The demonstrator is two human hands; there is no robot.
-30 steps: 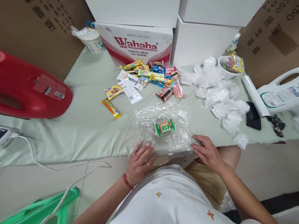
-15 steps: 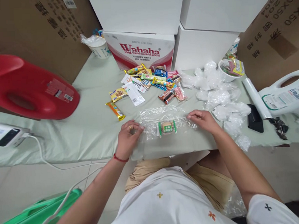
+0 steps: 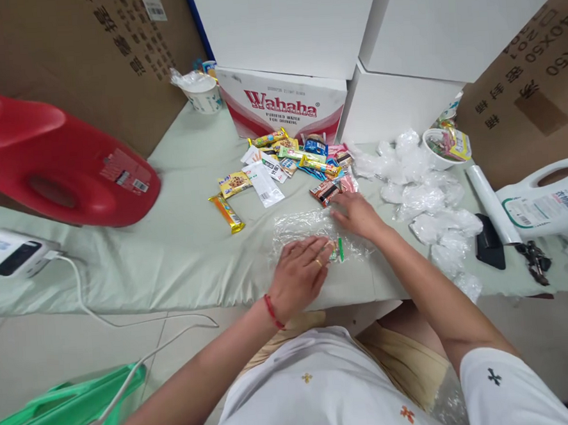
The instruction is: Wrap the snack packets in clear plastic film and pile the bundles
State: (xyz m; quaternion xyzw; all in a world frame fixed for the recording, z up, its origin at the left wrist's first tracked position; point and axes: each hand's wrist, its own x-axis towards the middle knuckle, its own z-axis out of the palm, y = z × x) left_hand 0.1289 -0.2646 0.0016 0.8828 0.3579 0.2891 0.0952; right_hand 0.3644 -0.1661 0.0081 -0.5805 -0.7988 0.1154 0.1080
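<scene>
My left hand (image 3: 301,272) lies flat, fingers outstretched, over a small green-and-clear biscuit packet (image 3: 340,249); only the packet's right end shows past the fingertips. Beneath it spreads a crinkled sheet of clear plastic film (image 3: 294,224) on the table's front part. My right hand (image 3: 358,215) is just past the film's far right edge, thumb and fingers apart. Its fingertips are at the near side of a brown-and-red snack packet (image 3: 325,192) and partly cover a pink packet (image 3: 348,183). Whether they touch these is unclear.
Behind lie several wrapped snacks (image 3: 317,165), before a Wahaha carton (image 3: 282,107). Film-wrapped bundles (image 3: 419,185) and a bowl of snacks (image 3: 441,151) are at right, near a film roll (image 3: 493,206) and white jug (image 3: 543,200). A red jug (image 3: 79,173) stands left.
My left hand has moved right from the film's edge onto the biscuit packet. My right hand has let go of the film's right side and moved forward to the snack packets.
</scene>
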